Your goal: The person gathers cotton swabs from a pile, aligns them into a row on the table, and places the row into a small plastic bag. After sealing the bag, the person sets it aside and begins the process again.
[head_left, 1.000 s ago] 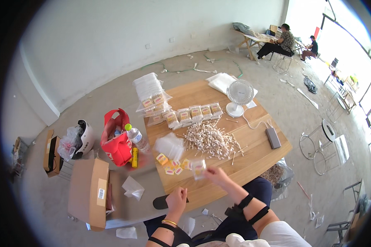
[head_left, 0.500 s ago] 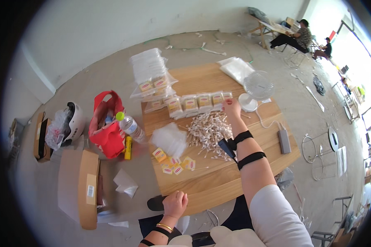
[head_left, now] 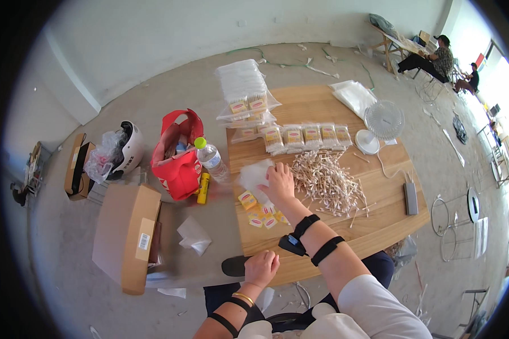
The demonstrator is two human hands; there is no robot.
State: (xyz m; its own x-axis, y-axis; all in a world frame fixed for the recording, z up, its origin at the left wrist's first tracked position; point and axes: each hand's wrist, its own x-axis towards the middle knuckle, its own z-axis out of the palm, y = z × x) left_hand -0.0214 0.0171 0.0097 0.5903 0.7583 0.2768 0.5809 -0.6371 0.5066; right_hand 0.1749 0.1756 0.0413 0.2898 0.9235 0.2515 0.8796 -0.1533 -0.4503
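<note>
My right hand (head_left: 279, 183) reaches over a stack of clear plastic bags (head_left: 257, 172) on the wooden table, thumb and fingers apart. Its palm side is hidden. Just right of it lies a loose pile of cotton swabs (head_left: 331, 183). Below the hand are several small yellow-and-white cards (head_left: 260, 217), with a small stack of them (head_left: 246, 199) alongside. Behind the pile, filled bags of cotton swabs (head_left: 311, 137) stand in a row. My left hand (head_left: 261, 268) rests by the table's near edge, fingers curled in, nothing visible in them.
More packed bags (head_left: 247, 96) are heaped at the far left corner. A clear fan (head_left: 383, 121), a grey power bank (head_left: 410, 199) and plastic sheets (head_left: 353, 99) lie rightward. Left of the table are a bottle (head_left: 212, 160), red bag (head_left: 178, 161), cardboard box (head_left: 127, 237) and helmet (head_left: 127, 150).
My right hand has left the right end of the row of filled bags and come back left to the clear plastic bags. My left hand stays by the table edge; the view has shifted.
</note>
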